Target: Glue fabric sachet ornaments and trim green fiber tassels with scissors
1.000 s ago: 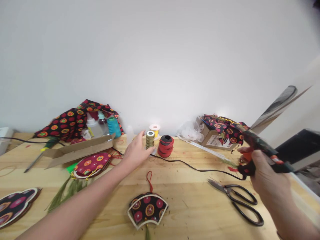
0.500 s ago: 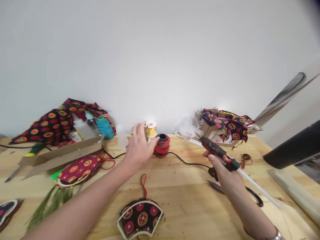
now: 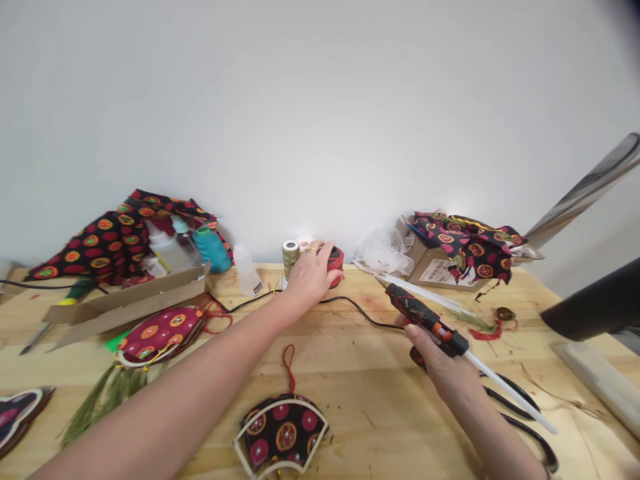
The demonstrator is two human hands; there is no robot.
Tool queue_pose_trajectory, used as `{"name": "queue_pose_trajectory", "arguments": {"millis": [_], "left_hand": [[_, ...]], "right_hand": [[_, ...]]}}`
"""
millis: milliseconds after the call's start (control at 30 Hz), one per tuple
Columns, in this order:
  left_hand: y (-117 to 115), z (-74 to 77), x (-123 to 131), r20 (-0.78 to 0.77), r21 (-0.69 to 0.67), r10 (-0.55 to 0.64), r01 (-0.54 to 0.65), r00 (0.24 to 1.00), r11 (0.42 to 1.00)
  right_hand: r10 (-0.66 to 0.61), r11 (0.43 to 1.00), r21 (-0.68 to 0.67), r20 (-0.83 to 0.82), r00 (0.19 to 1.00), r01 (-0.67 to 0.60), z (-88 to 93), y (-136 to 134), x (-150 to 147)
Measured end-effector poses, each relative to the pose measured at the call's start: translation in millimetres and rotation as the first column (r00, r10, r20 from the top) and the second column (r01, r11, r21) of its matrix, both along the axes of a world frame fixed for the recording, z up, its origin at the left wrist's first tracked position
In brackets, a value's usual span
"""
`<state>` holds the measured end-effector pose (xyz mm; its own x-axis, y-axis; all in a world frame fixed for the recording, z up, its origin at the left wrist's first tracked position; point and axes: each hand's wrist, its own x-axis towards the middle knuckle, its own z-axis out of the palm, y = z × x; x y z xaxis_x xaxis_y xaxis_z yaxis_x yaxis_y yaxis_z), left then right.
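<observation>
My left hand (image 3: 313,272), with a ring on one finger, closes around a spool of red cord (image 3: 337,261) near the wall; the hand hides part of it. Just left of that hand stands an olive thread spool (image 3: 291,257), with a mostly hidden spool behind the fingers. My right hand (image 3: 445,363) grips a black and orange hot glue gun (image 3: 425,320), its nozzle pointing up and left. A long white glue stick (image 3: 510,392) sticks out of its rear. Between my arms lies a fan-shaped patterned fabric ornament (image 3: 285,433) with a pale edge and red loop.
Scissors (image 3: 543,443) lie partly under my right forearm. A black cable (image 3: 357,310) crosses the table. At left are a cardboard box (image 3: 135,303) with bottles, a tasselled magenta ornament (image 3: 160,333) and a screwdriver (image 3: 37,339). A white bottle (image 3: 246,270) stands mid-back; a fabric-topped box (image 3: 445,270) stands right.
My left hand has moved right from beside the olive spool onto the red cord spool, which now sits farther back. The glue gun has shifted slightly left and down in my right hand.
</observation>
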<state>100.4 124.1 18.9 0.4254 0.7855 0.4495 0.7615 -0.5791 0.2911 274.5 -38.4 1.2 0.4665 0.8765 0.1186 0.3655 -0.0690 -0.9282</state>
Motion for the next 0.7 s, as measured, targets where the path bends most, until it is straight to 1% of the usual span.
{"name": "queue_pose_trajectory", "arguments": {"millis": [67,100,133,167,200,233,267,300,333,367,433,500,600,700], "left_hand": [[-11,7.7,-10,0.018,0.018,0.029,-0.029,0.999,0.999],[-18,12.3,-19,0.030,0.036,0.042,-0.043,0.999,0.998],[-26,17.1,-30,0.051,0.063,0.068,-0.071,0.996,0.996],[-33,21.6,-43,0.083,0.093,0.114,-0.121,0.990,0.988],[-39,25.4,-58,0.113,0.117,0.162,-0.175,0.980,0.978],[-42,28.3,-73,0.151,0.140,0.227,-0.249,0.962,0.958],[-42,29.9,-86,0.187,0.162,0.315,-0.346,0.930,0.924],[-40,30.4,-99,0.202,0.121,0.414,-0.442,0.888,0.889],[-37,29.7,-109,0.186,0.025,0.499,-0.512,0.846,0.859],[-31,28.0,-117,0.162,-0.028,0.527,-0.530,0.834,0.848],[-19,22.5,-126,0.112,-0.111,0.552,-0.542,0.826,0.833],[-7,16.3,-127,0.062,-0.181,0.567,-0.550,0.821,0.816],[6,9.7,-122,-0.030,-0.252,0.571,-0.558,0.821,0.790],[16,6.9,-116,-0.119,-0.286,0.555,-0.564,0.823,0.775]], "right_hand": [[0.050,0.998,0.041,0.034,0.998,-0.051,1.7,-3,0],[0.109,0.991,0.078,0.052,0.993,-0.113,3.2,-5,0],[0.202,0.970,0.119,0.071,0.977,-0.210,5.2,-7,-1],[0.325,0.928,0.161,0.091,0.941,-0.336,7.7,-10,-3],[0.460,0.860,0.192,0.108,0.881,-0.473,10.3,-12,-6],[0.585,0.775,0.211,0.116,0.802,-0.596,13.0,-14,-11],[0.686,0.688,0.221,0.110,0.719,-0.691,15.4,-16,-17],[0.760,0.615,0.220,0.091,0.644,-0.757,17.2,-18,-24],[0.809,0.562,0.210,0.063,0.584,-0.800,18.2,-19,-32],[0.838,0.528,0.203,0.034,0.544,-0.825,18.3,-21,-39],[0.861,0.500,0.204,-0.011,0.509,-0.842,15.9,-22,-50],[0.867,0.491,0.226,-0.038,0.496,-0.841,11.4,-22,-54],[0.860,0.505,0.238,-0.056,0.507,-0.830,5.1,-20,-51],[0.848,0.525,0.232,-0.056,0.527,-0.819,2.3,-19,-46]]}}
